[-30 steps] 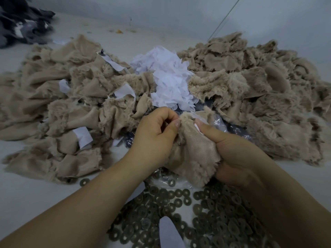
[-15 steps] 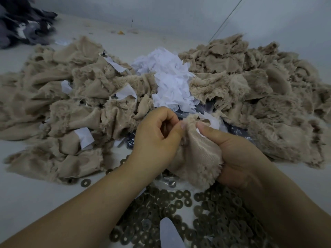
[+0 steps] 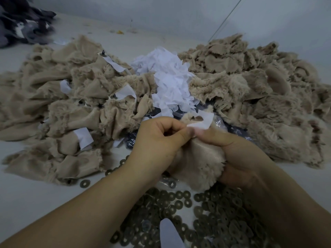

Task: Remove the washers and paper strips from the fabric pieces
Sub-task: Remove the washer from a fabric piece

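Note:
I hold a beige furry fabric piece [image 3: 198, 167] in front of me. My right hand [image 3: 236, 154] grips it from the right, its thumb pressed at the top. My left hand [image 3: 159, 142] pinches the near end of a white paper strip [image 3: 202, 120] that stands up from the fabric's top edge; a small dark stud shows beside a hole in the strip. Whether a washer is still on the piece is hidden. Below my hands lies a spread of dark metal washers [image 3: 206, 212].
A pile of beige fabric with paper strips and studs [image 3: 77, 104] lies at the left. A pile of bare beige pieces [image 3: 259, 90] lies at the right. White paper strips [image 3: 170, 81] are heaped between them. Dark fabric [image 3: 21, 24] sits at the far left corner.
The paper strip has come up from the fabric's top edge and now stands free with its hole visible. My left thumb and fingers have closed on its near end.

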`<state>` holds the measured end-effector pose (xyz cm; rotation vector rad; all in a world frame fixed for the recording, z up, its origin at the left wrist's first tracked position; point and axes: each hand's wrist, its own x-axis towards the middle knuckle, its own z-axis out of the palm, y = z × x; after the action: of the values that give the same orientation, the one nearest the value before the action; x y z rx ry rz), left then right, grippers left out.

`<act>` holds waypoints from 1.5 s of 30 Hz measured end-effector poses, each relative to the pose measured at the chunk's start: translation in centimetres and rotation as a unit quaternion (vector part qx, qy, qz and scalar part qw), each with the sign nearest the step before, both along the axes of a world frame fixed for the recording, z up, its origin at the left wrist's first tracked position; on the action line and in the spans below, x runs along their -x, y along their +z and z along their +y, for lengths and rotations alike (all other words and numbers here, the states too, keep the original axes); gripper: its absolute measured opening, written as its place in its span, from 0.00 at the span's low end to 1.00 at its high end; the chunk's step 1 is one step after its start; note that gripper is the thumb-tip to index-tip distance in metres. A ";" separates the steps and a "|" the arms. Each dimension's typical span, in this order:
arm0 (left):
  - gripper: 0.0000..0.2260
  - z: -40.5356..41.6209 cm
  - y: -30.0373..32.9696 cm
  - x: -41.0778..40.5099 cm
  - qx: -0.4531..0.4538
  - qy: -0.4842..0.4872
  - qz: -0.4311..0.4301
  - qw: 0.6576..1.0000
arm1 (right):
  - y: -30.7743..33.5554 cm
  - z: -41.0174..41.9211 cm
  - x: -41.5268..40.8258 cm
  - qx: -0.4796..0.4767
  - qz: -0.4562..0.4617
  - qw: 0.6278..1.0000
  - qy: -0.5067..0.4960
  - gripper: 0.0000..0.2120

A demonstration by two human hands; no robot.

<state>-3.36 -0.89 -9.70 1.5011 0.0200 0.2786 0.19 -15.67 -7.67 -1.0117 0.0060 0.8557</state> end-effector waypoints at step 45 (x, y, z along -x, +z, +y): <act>0.10 4.3 1.4 -1.1 -0.008 -0.061 0.026 0.998 | -0.4 -0.7 -1.3 0.201 -0.181 0.958 -0.098 0.19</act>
<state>-2.24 3.39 -8.34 1.5189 -0.0323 0.1430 1.48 -16.37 -8.08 -1.5145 -0.0315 0.4858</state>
